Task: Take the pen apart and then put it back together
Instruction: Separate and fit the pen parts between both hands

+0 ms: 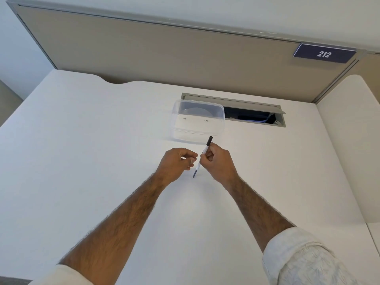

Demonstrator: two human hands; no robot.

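A slim white pen [199, 164] with a black end cap at the top and a dark tip at the bottom stands nearly upright over the white desk [102, 140]. My right hand [218, 163] grips its barrel at the middle. My left hand [176, 163] hovers just left of the pen, fingers curled loosely, thumb and fingertips close to the lower barrel; I cannot tell whether they touch it. The pen looks whole, with no separate parts lying on the desk.
A clear plastic container [197, 122] sits just beyond the hands. Behind it an open cable hatch [257, 116] is cut into the desk. A beige partition with a sign reading 212 [324, 53] closes the far edge.
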